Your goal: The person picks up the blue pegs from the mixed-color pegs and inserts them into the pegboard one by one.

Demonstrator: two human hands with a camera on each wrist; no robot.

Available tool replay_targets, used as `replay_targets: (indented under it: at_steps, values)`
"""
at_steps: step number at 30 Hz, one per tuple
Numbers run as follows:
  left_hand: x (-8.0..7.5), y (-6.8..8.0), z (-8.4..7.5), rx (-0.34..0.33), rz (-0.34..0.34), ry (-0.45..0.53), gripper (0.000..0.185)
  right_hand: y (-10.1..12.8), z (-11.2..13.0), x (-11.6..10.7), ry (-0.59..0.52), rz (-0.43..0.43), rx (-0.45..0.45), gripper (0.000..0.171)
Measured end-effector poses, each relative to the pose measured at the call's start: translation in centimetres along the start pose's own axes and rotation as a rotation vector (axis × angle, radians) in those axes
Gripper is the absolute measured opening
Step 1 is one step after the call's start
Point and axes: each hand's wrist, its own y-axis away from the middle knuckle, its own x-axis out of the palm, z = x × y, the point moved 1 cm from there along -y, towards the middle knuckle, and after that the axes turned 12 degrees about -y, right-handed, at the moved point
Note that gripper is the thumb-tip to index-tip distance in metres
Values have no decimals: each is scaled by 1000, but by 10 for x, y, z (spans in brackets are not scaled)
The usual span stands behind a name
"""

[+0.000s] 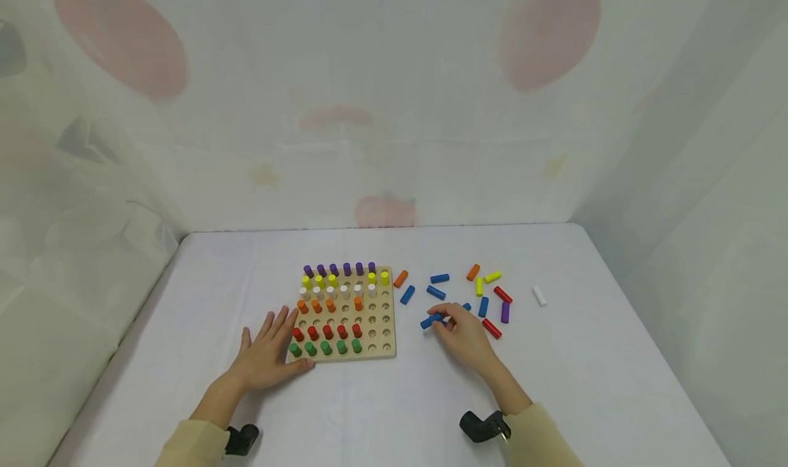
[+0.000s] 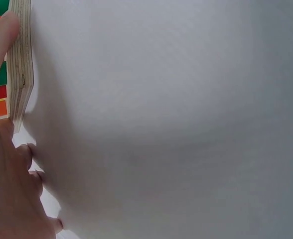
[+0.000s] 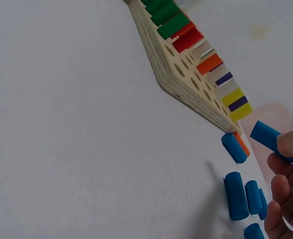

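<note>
A square wooden pegboard [image 1: 392,340] lies on the table, with rows of coloured pegs standing in its holes. From back to front run purple, yellow, white and orange pegs, then a row of bare holes, then red and green pegs. My left hand [image 1: 265,357] rests at the board's left front corner, fingers spread, its thumb along the front edge. To the right of the board, my right hand [image 1: 462,337] pinches a blue peg [image 3: 265,135] between thumb and fingers. Below that hand, another blue peg [image 3: 236,195] lies on the cloth in the right wrist view.
Loose pegs lie scattered right of the board, among them an orange peg [image 1: 401,279], a yellow peg [image 1: 492,276], a purple peg [image 1: 505,312] and a red peg [image 1: 491,328]. A white peg [image 1: 539,296] lies farthest right. White cloth covers the table [image 1: 345,419].
</note>
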Motion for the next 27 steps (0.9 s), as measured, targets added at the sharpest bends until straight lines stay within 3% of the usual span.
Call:
replay_targets:
  at_steps: [17, 27]
  values:
    - [1, 0, 0, -9, 15, 15, 106, -20, 20, 20, -40, 50, -67, 17]
    - [0, 0, 0, -4, 13, 13, 106, -29, 32, 35, -54, 101, -109, 24]
